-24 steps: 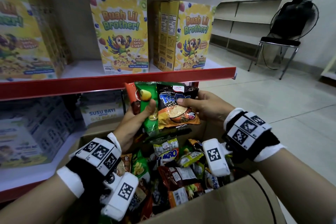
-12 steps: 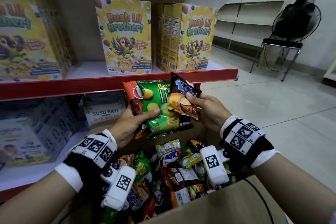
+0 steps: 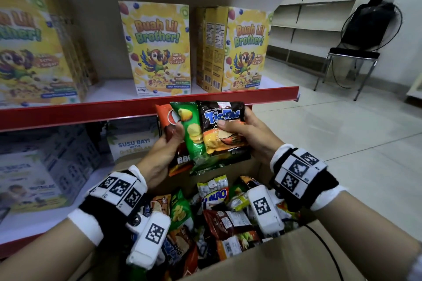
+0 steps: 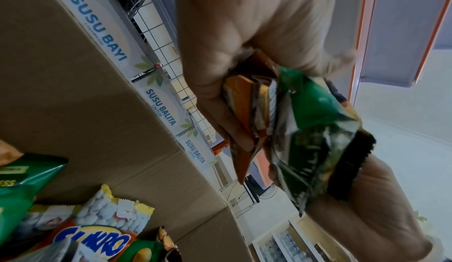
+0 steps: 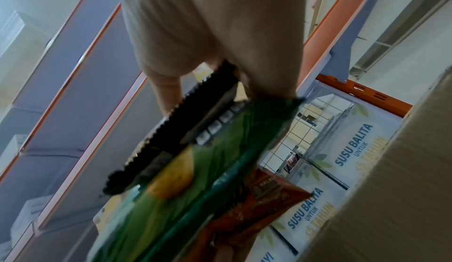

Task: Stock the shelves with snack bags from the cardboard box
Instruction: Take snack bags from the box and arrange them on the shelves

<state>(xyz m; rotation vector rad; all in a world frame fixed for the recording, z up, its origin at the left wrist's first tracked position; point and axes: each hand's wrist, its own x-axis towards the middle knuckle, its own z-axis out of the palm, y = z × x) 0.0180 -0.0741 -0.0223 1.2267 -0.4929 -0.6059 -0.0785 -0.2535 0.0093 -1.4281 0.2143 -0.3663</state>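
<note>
Three snack bags are fanned out above the open cardboard box (image 3: pixel 262 264). My left hand (image 3: pixel 164 150) grips the red-orange bag (image 3: pixel 165 118) and the green chip bag (image 3: pixel 191 134), thumb pressed on the front. My right hand (image 3: pixel 246 132) pinches the black Tic Tac bag (image 3: pixel 219 130), which overlaps the green one. The left wrist view shows the green bag (image 4: pixel 310 131) and orange bag (image 4: pixel 242 100) from below. In the right wrist view the black bag's serrated edge (image 5: pixel 171 127) lies against the green bag (image 5: pixel 195 179). The box holds several more snack bags (image 3: pixel 212 191).
A red-edged shelf (image 3: pixel 146 107) just above the bags carries yellow cereal boxes (image 3: pixel 157 50). Below it stand blue and white milk cartons (image 3: pixel 132 141). A black chair (image 3: pixel 356 48) and bare shelving (image 3: pixel 315 13) stand at the right across tiled floor.
The right hand has turned the Tic Tac bag from tilted edge-on to flat and upright beside the green bag. Both hands sit slightly higher, closer to the red shelf edge.
</note>
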